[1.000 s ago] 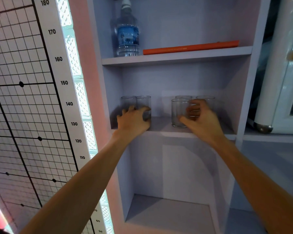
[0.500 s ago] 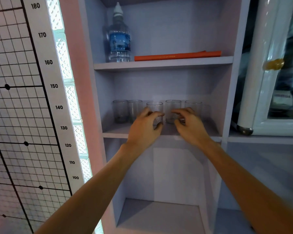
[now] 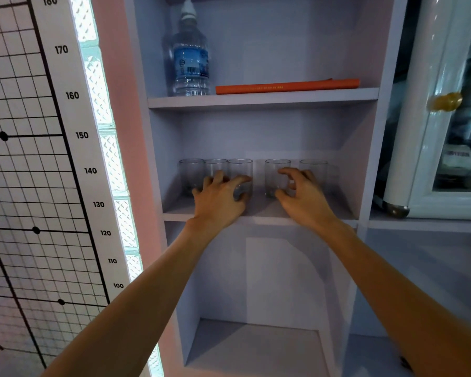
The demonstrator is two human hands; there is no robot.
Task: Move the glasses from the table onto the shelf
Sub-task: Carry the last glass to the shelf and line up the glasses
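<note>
Five glasses (image 3: pixel 191 174) lined the shelf (image 3: pixel 259 216), the left hand (image 3: pixel 218 202) and right hand (image 3: pixel 307 200) each curled round one; only letting go seemingly remained.

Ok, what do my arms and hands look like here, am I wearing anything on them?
The left forearm and right forearm are bare to the frame's edge, with no sleeves showing. The left hand and right hand carry no gloves, and no ring, watch or bracelet is visible.
</note>
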